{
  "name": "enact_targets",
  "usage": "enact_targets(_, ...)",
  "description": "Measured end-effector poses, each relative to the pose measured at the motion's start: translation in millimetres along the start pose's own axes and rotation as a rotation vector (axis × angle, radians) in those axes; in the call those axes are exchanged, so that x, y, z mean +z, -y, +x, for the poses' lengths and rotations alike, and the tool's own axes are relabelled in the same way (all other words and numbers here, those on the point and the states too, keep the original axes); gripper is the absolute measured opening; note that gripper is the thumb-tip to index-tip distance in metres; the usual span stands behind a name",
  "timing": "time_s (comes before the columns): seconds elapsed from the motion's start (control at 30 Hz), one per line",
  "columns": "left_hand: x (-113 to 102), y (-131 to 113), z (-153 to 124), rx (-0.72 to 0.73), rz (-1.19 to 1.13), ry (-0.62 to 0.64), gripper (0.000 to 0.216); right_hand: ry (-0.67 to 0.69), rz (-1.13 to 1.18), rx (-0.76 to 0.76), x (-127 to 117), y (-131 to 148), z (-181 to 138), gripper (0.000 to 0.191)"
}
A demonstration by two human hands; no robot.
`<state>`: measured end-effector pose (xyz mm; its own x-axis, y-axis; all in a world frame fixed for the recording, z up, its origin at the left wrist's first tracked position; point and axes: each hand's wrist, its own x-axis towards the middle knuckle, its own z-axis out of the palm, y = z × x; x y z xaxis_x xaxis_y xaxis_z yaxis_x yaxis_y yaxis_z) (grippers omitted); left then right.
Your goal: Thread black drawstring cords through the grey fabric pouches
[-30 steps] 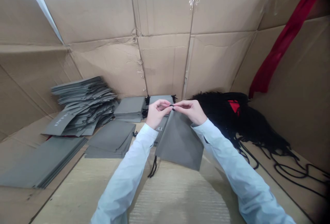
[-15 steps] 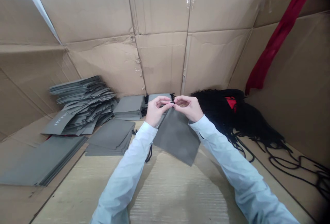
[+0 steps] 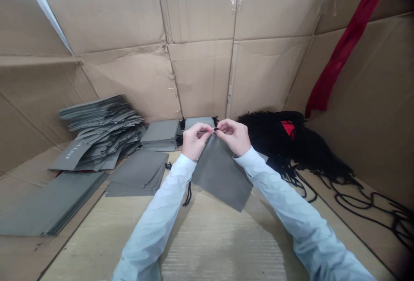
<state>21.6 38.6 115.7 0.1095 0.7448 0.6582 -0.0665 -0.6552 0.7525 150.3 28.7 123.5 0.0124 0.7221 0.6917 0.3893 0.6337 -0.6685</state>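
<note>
My left hand and my right hand meet at the upper corner of a grey fabric drawstring pouch. Both pinch a short bit of black cord between thumb and forefinger, their fingertips almost touching. The pouch hangs flat and tilted below them, over the table. Past its left side dangles a looped cord tail. The fingers hide just how the cord runs at the corner.
Grey pouches lie in a tall messy stack, a flat pile and a small pile on the left. Black cords heap on the right. Cardboard walls surround the table; a red strip hangs at right.
My hands stay pinched at the corner; the right fingers have shifted slightly and the black cord shows a little differently between them. The view has moved a little.
</note>
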Motion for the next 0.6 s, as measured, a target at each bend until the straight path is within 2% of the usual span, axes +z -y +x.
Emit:
enact_targets(0.07, 5, 0, -2, 0.001, -0.016, -0.057, 0.012, -0.094, -0.108, -0.083, 2, 4, -5, 0.007)
enact_targets(0.13, 8, -2, -3, -0.006, -0.04, -0.099, 0.013, -0.123, -0.161, -0.147, 3, 6, -7, 0.007)
enact_targets(0.2, 9, -6, -4, -0.005, -0.053, -0.107, 0.015, -0.111, -0.171, -0.167, 2, 8, -7, 0.008)
enact_targets(0.37, 5, -14, -7, -0.025, -0.082, -0.051, 0.016, -0.102, -0.157, -0.109, 0, 9, -5, 0.009)
enact_targets(0.6, 1, -10, -3, -0.07, -0.175, -0.106, 0.028, -0.081, -0.171, -0.21, 0, 15, -8, 0.01)
